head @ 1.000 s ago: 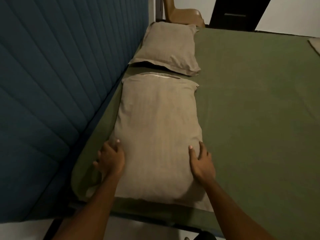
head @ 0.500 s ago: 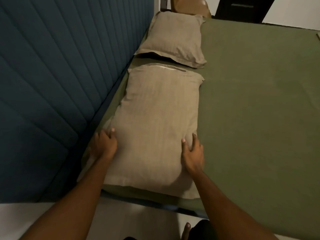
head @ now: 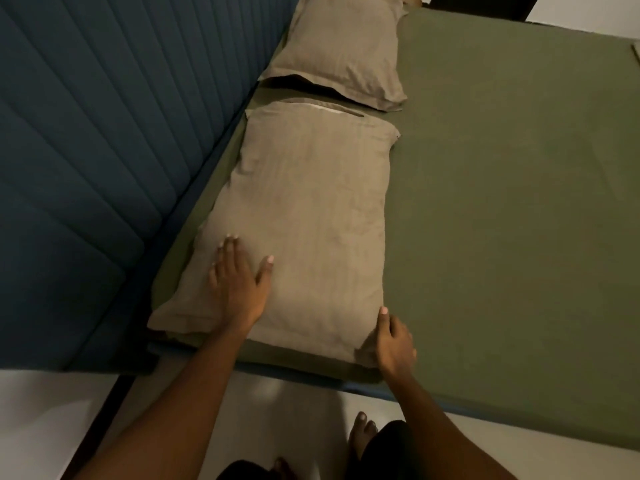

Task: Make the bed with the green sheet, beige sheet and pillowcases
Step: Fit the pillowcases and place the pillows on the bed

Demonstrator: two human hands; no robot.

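Two beige-cased pillows on the green sheet point(head: 502, 202), along the blue headboard point(head: 104, 133); the far pillow point(head: 339, 46) lies alone; your left hand point(head: 239, 289) is flat, fingers spread, on the near pillow point(head: 311, 209); your right hand point(head: 394, 341) sits at its near corner, thumb on the edge; whether it grips, I can't tell.

Blue channel-padded headboard point(head: 104, 150) at left; pale floor point(head: 294, 403) below; white wall point(head: 588, 8) far right; dim light.

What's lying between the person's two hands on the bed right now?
Only the near pillow in its beige case: the left hand rests flat on it, the right hand holds its corner. The head view shows this.
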